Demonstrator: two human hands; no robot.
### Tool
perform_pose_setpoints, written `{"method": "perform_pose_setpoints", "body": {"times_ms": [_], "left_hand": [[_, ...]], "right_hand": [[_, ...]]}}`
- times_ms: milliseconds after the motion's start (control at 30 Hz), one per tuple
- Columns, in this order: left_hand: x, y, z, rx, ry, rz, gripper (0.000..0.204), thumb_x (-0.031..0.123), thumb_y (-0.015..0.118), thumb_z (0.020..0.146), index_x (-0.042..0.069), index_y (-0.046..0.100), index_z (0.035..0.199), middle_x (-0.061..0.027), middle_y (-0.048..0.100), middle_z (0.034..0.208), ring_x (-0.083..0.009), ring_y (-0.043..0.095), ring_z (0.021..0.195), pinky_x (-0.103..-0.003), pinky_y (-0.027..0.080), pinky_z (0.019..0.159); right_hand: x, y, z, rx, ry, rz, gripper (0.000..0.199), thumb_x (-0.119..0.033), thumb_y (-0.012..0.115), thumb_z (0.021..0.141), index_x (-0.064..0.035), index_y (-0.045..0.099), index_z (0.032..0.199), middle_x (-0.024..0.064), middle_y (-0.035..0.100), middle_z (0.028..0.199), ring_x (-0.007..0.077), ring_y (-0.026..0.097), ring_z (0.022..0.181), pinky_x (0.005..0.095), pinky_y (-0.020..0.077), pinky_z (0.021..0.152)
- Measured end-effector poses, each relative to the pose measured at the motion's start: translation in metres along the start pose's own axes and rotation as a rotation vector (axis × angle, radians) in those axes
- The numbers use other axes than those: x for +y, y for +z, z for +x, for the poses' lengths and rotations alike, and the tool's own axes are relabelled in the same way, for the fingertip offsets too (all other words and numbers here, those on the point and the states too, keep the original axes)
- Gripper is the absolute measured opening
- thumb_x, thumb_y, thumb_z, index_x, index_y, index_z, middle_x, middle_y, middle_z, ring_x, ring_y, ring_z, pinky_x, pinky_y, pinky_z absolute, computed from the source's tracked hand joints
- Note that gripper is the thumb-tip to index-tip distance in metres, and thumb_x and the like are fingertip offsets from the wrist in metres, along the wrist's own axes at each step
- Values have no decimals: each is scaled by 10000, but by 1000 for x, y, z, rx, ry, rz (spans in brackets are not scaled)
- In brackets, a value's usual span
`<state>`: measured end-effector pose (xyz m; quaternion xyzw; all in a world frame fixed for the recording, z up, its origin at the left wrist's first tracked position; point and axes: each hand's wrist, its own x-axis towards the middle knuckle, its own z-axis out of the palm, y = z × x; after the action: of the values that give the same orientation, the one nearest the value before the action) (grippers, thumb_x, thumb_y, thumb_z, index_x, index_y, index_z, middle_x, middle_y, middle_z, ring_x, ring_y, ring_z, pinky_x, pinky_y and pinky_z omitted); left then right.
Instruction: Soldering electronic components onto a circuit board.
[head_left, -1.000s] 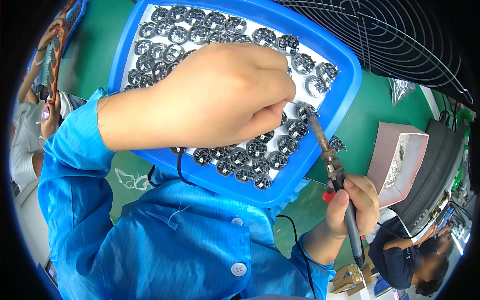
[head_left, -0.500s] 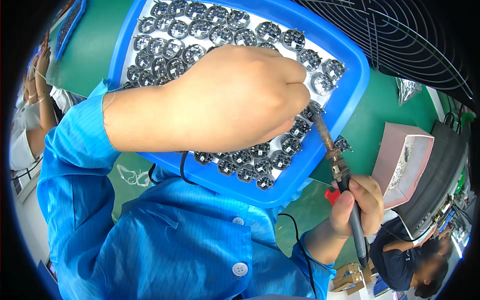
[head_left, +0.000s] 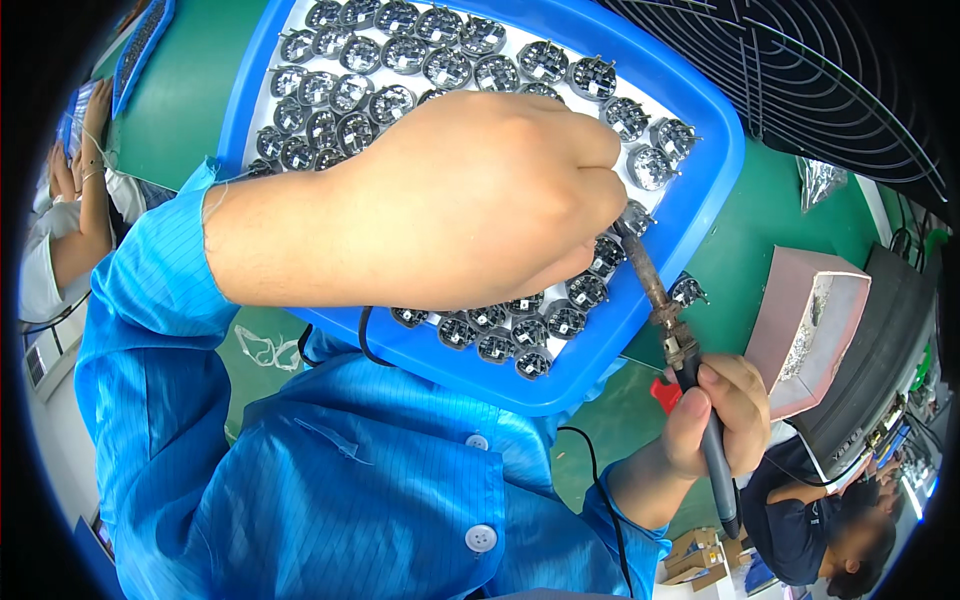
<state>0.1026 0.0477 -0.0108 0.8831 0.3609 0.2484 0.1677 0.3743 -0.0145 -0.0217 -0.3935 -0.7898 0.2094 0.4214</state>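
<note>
My right hand point(head_left: 722, 418) is wrapped round the dark handle of a soldering iron point(head_left: 657, 285), whose metal barrel slants up and left. The iron's tip end meets a small round part point(head_left: 636, 216) with a silvery face, beside my left knuckles. My left hand point(head_left: 510, 205) is closed in a fist above the blue tray point(head_left: 722, 185); its fingertips are hidden underneath, and whatever they pinch cannot be seen. Rows of round electronic parts point(head_left: 402, 54) with dark rims and thin pins lie on the tray's white bottom. My forearm and fist cover the middle rows.
A black fan guard point(head_left: 800, 75) curves over the upper right. Right of the tray, a pinkish open box point(head_left: 808, 330) stands on the green table point(head_left: 190, 95), and a single loose part point(head_left: 686, 290) lies by the rim. Co-workers are at the left edge and lower right.
The tray and its parts appear shifted very slightly right. The iron's tip end sits slightly left on the part beside my left fist. Both hands keep their grip. A co-worker's hands at left moved.
</note>
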Motion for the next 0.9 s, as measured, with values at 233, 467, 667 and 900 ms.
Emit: {"method": "perform_pose_setpoints", "body": {"times_ms": [233, 467, 667, 900], "left_hand": [[-1, 0, -2, 18, -10, 13, 178, 1, 697, 684, 32, 628, 845, -82, 535, 727, -268, 584, 648, -363, 492, 551], [7, -16, -11, 38, -17, -8, 222, -25, 707, 659, 22, 656, 870, -91, 575, 743, -257, 595, 636, -343, 501, 549], [12, -11, -20, -36, 0, -63, 249, -13, 722, 640, 19, 659, 879, -84, 571, 774, -252, 602, 660, -343, 529, 587], [11, -6, -15, -37, 10, 8, 240, -9, 714, 638, 12, 651, 868, -87, 571, 784, -255, 603, 668, -342, 530, 589]], "right_hand": [[0, 1, 0, 24, 9, -4, 247, -148, 645, 888, 79, 556, 850, 211, 627, 721, 231, 585, 570, 301, 473, 538], [-9, -6, -10, 273, 83, 103, 350, -299, 713, 853, 17, 576, 793, 147, 619, 666, 252, 602, 549, 323, 501, 508], [-4, -2, -2, 79, 35, 53, 316, -262, 712, 839, 13, 575, 766, 142, 621, 658, 232, 580, 494, 286, 481, 463], [0, 2, -3, 64, -7, 53, 266, -201, 721, 811, 24, 582, 773, 148, 624, 661, 234, 576, 489, 288, 482, 463]]}}
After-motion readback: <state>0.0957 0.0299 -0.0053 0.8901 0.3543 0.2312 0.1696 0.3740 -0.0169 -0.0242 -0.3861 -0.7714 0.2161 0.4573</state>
